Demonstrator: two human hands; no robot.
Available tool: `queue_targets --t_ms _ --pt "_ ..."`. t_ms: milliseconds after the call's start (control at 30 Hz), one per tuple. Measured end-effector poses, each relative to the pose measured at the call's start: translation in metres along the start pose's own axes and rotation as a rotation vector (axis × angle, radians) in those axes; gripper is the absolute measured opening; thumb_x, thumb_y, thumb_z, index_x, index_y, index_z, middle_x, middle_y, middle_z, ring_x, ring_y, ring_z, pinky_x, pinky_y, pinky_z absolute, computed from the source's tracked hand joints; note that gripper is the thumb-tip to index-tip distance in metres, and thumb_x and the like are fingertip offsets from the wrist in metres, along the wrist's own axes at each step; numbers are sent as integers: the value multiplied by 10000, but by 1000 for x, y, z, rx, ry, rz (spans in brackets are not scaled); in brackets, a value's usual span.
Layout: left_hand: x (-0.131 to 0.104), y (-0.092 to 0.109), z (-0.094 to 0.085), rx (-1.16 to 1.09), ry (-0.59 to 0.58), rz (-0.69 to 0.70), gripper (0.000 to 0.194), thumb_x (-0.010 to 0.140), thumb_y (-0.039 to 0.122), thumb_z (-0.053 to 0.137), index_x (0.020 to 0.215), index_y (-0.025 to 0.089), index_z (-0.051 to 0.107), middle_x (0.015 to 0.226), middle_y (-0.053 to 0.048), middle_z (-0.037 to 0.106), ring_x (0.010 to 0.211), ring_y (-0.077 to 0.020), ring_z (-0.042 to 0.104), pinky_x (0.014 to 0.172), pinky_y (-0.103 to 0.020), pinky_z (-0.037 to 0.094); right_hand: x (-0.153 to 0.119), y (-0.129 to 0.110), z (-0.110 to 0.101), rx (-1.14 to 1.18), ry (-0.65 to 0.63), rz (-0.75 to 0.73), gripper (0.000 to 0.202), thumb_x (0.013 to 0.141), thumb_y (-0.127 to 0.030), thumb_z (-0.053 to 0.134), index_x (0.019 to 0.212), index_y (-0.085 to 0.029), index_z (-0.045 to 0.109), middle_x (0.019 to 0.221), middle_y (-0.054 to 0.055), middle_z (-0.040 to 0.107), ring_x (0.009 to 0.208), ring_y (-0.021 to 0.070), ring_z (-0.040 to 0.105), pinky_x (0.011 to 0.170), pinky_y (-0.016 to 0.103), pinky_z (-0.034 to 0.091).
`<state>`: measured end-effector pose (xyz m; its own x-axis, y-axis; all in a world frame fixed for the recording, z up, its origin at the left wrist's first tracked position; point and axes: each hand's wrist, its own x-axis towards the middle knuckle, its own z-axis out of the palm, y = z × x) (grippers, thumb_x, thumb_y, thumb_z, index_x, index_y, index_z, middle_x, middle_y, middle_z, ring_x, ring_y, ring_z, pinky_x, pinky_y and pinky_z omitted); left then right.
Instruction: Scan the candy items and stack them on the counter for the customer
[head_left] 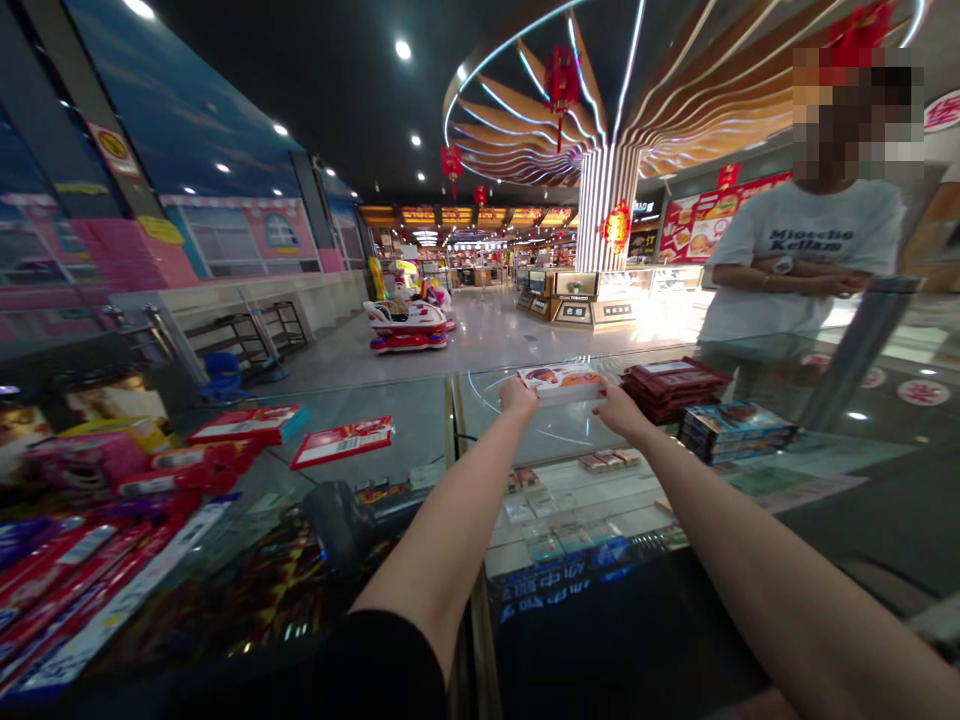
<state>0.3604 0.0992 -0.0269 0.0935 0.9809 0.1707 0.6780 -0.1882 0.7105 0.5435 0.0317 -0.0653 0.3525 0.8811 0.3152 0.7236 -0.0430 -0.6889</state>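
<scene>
A small flat package [564, 381], white with red and orange food pictures, is held between my two hands above the far part of a glass counter [420, 395]. My left hand [517, 397] is closed on its left end, and my right hand [618, 408] grips its right end. Just right of my right hand lies a stack of dark red packets [671, 388]. Beside that sits a pile of blue boxes [735, 428]. Both arms stretch forward over the counter.
A black handheld scanner [337, 520] stands left of my left forearm. Red boxes [345, 442] and colourful packets [67, 560] lie on the left. A person in a white T-shirt [802, 250] stands across the counter at right. A kiddie ride [407, 325] is beyond.
</scene>
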Motion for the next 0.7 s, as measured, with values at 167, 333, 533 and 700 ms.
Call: queue_targets --t_ms 167,333,533,700 --pt "-2 2 0 5 -19 -2 241 858 245 658 1068 159 738 1121 -140 736 1072 -211 678 882 -254 489 0 0 -2 13 -6 3 683 674 -3 537 1346 -124 520 1121 135 698 975 233 658 826 303 505" --pt "-7 4 -1 24 -19 19 259 876 219 620 1093 141 738 1141 -141 730 1090 -226 673 893 -264 490 1 1 -2 8 2 15 679 666 -14 539 1337 -119 527 1121 143 695 922 235 668 806 305 512" --pt "-10 6 -2 20 -14 22 263 863 188 619 1092 145 743 1160 -131 726 1112 -226 667 907 -255 486 4 5 -1 -5 13 13 665 672 -43 564 1328 -147 520 1081 116 701 925 228 662 814 307 513" --pt "-11 6 -2 5 -1 21 284 868 154 592 1110 145 740 1171 -136 720 1128 -233 662 922 -263 483 4 7 2 -17 29 11 666 677 -34 568 1331 -147 512 1111 127 691 1016 242 651 871 322 503"
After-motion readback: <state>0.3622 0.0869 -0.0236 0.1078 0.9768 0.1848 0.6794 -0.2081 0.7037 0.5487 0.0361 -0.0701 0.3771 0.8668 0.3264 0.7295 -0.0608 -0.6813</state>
